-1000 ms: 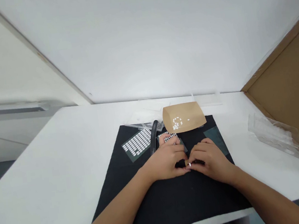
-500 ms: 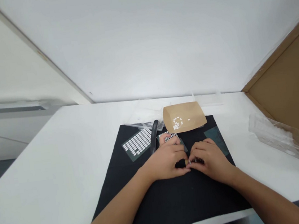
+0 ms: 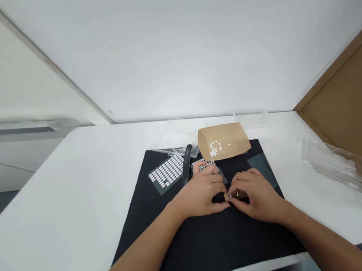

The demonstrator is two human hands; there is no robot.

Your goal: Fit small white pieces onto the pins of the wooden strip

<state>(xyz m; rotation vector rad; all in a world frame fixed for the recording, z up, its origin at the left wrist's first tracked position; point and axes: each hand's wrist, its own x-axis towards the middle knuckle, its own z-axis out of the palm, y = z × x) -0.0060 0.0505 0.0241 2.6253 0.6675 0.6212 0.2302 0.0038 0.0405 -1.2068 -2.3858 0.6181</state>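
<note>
My left hand (image 3: pixel 201 194) and my right hand (image 3: pixel 257 194) rest close together on a black mat (image 3: pixel 188 244), fingers curled. Between their fingertips they pinch a small part (image 3: pixel 230 196) with a brown end and a shiny metal bit; its exact kind is too small to make out. Just beyond my left hand lies a dark sheet of white oval pieces (image 3: pixel 204 166), partly hidden by my fingers. A second, fuller sheet of white ovals (image 3: pixel 166 174) lies further left on the mat.
A brown paper tray (image 3: pixel 231 140) holding several loose white pieces sits at the mat's far edge. A black tool handle (image 3: pixel 186 163) lies between the sheets. Clear plastic packaging (image 3: pixel 334 161) sits right, by a cardboard panel (image 3: pixel 352 105). A dark film sheet (image 3: pixel 262 164) lies right.
My hands have stayed in place; the fingers of my right hand shifted slightly around the small part. The view drifted a little.
</note>
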